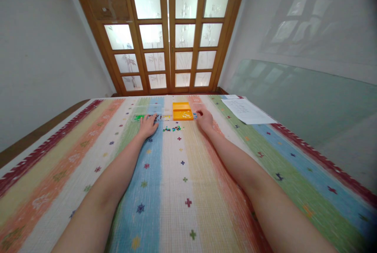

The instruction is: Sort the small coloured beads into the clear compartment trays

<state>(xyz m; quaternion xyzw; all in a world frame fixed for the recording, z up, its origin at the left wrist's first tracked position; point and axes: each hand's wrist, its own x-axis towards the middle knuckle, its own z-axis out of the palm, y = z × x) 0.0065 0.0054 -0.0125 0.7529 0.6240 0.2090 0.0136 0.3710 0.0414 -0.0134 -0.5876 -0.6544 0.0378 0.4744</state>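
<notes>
Saw the left hand (pixel 148 125) lying flat, fingers spread, right by a clear tray (pixel 153 117). Saw small beads (pixel 173 129) loose on the cloth (pixel 176 190) between both hands. Next, found an orange box (pixel 182 111), with the right hand (pixel 204 119) touching its edge; could not tell if pinching or just resting. Might have sent the beads rolling with one bump, or tipped the box with a push.

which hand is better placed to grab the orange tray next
Right, probably. The right hand lies beside the orange tray, fingertips at its right edge; the left hand rests farther off, by the clear bead strip.
</notes>
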